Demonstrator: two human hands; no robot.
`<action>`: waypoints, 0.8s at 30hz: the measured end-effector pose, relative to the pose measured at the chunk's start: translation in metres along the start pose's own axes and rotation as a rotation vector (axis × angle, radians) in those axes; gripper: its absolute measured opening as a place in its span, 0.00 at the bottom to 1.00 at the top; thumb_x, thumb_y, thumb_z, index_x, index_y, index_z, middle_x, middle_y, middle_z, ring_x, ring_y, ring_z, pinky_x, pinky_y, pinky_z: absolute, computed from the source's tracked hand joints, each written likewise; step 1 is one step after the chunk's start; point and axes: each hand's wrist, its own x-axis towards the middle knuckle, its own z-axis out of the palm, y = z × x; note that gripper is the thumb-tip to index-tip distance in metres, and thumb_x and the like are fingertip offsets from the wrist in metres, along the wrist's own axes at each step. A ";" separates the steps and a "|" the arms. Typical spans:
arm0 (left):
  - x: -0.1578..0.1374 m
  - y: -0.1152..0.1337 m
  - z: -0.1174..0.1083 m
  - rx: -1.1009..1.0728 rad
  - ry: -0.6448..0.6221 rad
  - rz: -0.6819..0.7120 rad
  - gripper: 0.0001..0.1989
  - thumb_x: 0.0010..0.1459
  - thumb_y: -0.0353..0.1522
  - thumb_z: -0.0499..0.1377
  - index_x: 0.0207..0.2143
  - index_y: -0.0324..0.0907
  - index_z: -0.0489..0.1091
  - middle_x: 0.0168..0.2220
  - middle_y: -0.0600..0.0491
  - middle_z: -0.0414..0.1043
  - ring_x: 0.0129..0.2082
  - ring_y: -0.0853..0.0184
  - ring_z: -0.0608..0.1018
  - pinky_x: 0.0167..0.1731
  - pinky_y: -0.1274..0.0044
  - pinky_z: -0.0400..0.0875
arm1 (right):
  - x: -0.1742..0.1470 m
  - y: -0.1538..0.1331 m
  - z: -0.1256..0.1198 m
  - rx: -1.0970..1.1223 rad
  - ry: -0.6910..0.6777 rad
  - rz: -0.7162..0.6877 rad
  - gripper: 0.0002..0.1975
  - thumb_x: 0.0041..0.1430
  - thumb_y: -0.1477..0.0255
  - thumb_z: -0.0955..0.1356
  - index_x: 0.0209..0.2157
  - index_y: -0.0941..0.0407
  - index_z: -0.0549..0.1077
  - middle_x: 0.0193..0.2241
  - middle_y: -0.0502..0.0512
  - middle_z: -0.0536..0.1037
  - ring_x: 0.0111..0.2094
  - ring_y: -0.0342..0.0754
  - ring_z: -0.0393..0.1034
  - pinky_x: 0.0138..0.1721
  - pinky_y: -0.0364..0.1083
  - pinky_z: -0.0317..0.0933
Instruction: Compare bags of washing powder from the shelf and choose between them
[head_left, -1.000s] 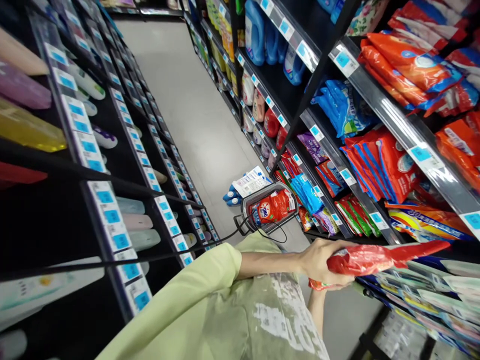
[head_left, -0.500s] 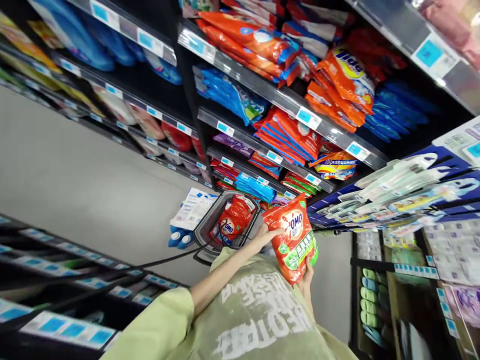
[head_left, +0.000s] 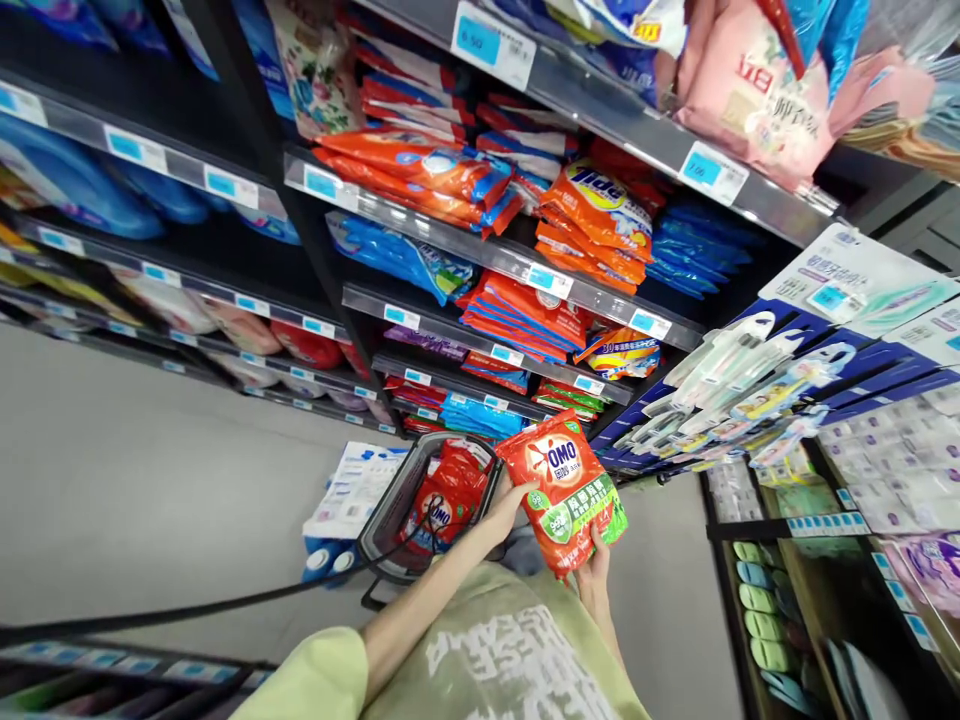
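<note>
Gripping a red OMO packet, tilted, printed side up, with left hand clamped at its left edge and right hand at its lower edge, thumbs in front, other fingers mostly hidden. Held near the right rim of the basket, outside it. Judged liable to slip through a slackened pinch on slick, pliable wrap, or to split under hard squeezing at one corner. Noted as a possible snag: dark cord across the basket's near left corner. Observed below: smooth grey floor, with white-capped bottles beside that corner. Bounded ahead by black shelves of bagged goods; rightward, by hanging packs.
</note>
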 end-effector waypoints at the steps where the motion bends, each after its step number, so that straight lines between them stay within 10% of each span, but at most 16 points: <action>1: 0.004 0.000 0.001 0.004 0.003 -0.026 0.31 0.42 0.34 0.76 0.50 0.42 0.74 0.48 0.45 0.83 0.42 0.57 0.84 0.41 0.71 0.77 | 0.005 -0.001 0.002 0.049 -0.004 0.037 0.18 0.48 0.51 0.74 0.36 0.48 0.81 0.41 0.59 0.86 0.48 0.65 0.82 0.55 0.63 0.70; 8: 0.057 0.010 0.016 -0.084 -0.086 -0.169 0.33 0.43 0.30 0.74 0.53 0.44 0.70 0.42 0.51 0.83 0.31 0.64 0.82 0.31 0.75 0.75 | 0.047 -0.002 0.017 0.212 -0.022 0.128 0.19 0.43 0.50 0.76 0.35 0.47 0.80 0.40 0.54 0.86 0.51 0.62 0.81 0.60 0.63 0.65; 13: 0.114 0.029 0.043 -0.152 -0.101 -0.051 0.32 0.46 0.33 0.73 0.55 0.47 0.72 0.45 0.51 0.83 0.41 0.61 0.84 0.40 0.74 0.78 | 0.092 -0.001 0.046 0.214 -0.067 0.042 0.29 0.39 0.50 0.77 0.43 0.49 0.82 0.43 0.57 0.86 0.52 0.63 0.81 0.64 0.65 0.61; 24: 0.259 0.079 0.080 -0.066 0.024 -0.019 0.21 0.54 0.38 0.71 0.50 0.43 0.77 0.40 0.51 0.84 0.40 0.55 0.85 0.43 0.67 0.80 | 0.181 -0.012 0.121 0.422 -0.130 0.061 0.26 0.39 0.62 0.83 0.43 0.48 0.83 0.37 0.54 0.87 0.45 0.62 0.84 0.50 0.66 0.76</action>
